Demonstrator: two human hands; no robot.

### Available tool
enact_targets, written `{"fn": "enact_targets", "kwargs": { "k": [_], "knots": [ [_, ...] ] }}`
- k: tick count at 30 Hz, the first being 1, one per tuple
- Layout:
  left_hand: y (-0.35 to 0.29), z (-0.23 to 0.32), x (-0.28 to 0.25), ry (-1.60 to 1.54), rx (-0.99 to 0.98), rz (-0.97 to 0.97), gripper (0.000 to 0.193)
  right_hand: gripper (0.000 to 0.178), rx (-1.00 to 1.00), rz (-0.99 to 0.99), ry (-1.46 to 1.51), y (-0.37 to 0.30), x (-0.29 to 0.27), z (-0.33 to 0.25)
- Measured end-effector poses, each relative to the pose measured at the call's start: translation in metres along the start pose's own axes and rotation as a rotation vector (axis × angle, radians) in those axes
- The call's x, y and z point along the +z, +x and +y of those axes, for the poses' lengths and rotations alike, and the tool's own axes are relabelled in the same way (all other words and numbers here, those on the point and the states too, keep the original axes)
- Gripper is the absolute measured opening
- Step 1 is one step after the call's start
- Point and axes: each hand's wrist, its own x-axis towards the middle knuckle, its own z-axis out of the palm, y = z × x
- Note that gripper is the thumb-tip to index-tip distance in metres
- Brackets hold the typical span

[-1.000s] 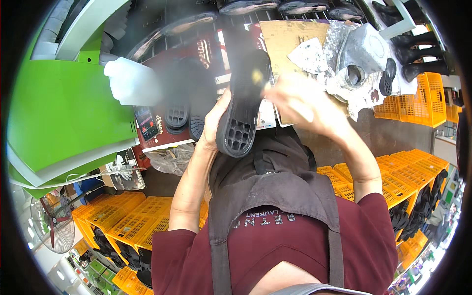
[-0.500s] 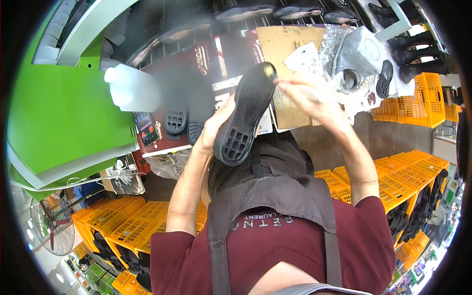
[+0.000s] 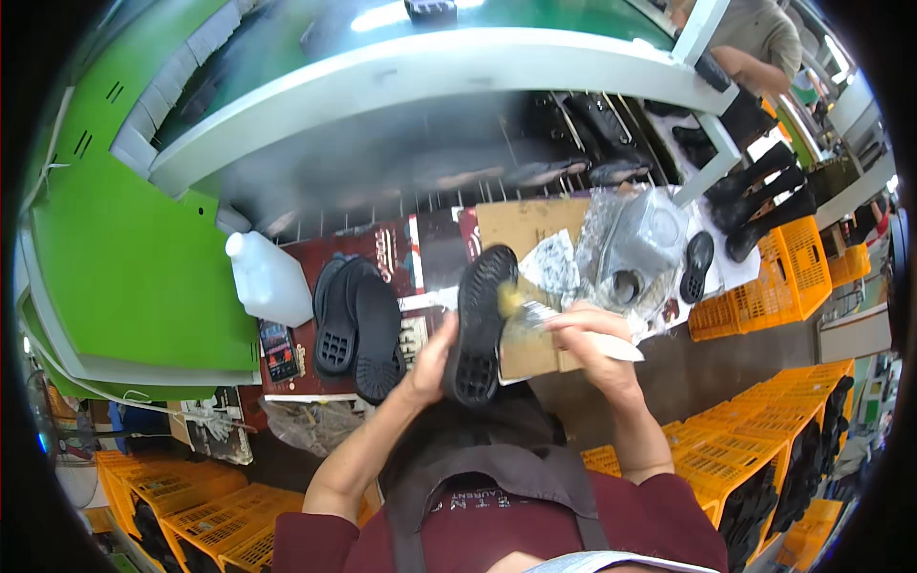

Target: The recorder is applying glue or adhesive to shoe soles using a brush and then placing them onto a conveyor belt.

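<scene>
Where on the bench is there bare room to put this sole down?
The bare cardboard sheet, between the dark printed mat and the crumpled clear plastic, looks freest. Left of it is crowded: two black soles and a white bottle. The left hand holds the black sole.

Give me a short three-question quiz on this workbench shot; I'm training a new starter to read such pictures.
1. True or false: the left hand holds a black shoe sole with its tread facing the camera.
2. What does the right hand hold against the sole?
A. a pair of scissors
B. a brush
C. a hammer
3. Fill in: the white plastic bottle stands to the ____ of the two black soles on the bench.

Key
1. True.
2. B; its bristle end is blurred, near the sole's upper part.
3. Left, beside the green panel.
</scene>
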Motion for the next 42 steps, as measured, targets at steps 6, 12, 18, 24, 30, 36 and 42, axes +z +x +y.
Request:
{"fn": "enact_targets", "kwargs": {
  "k": [6, 12, 18, 24, 30, 36, 42],
  "knots": [
    [0.035, 0.042, 0.094, 0.016, 0.147, -0.153, 0.055, 0.021, -0.012, 0.708, 0.315, -0.037, -0.046, 0.025],
    [0.198, 0.205, 0.18, 0.161, 0.624, -0.33, 0.054, 0.024, -0.021, 0.758, 0.281, -0.046, -0.042, 0.019],
    [0.227, 0.246, 0.119, 0.499, 0.752, 0.235, 0.046, 0.02, 0.075, 0.661, 0.192, -0.044, -0.029, 0.028],
    [0.077, 0.161, 0.018, 0.913, 0.659, 0.299, 0.038, 0.022, 0.15, 0.562, 0.125, -0.048, -0.03, 0.045],
    [-0.049, 0.077, -0.031, 1.649, 0.525, 0.691, 0.053, 0.024, 0.176, 0.475, 0.137, -0.038, -0.02, 0.06],
    [-0.099, 0.029, -0.015, 2.164, 0.128, 0.762, 0.083, 0.016, 0.159, 0.415, -0.036, -0.044, -0.011, 0.051],
    [-0.098, 0.032, -0.025, 1.898, 0.274, 0.755, 0.059, 0.015, 0.079, 0.356, -0.362, -0.043, -0.028, 0.038]
  ]
}}
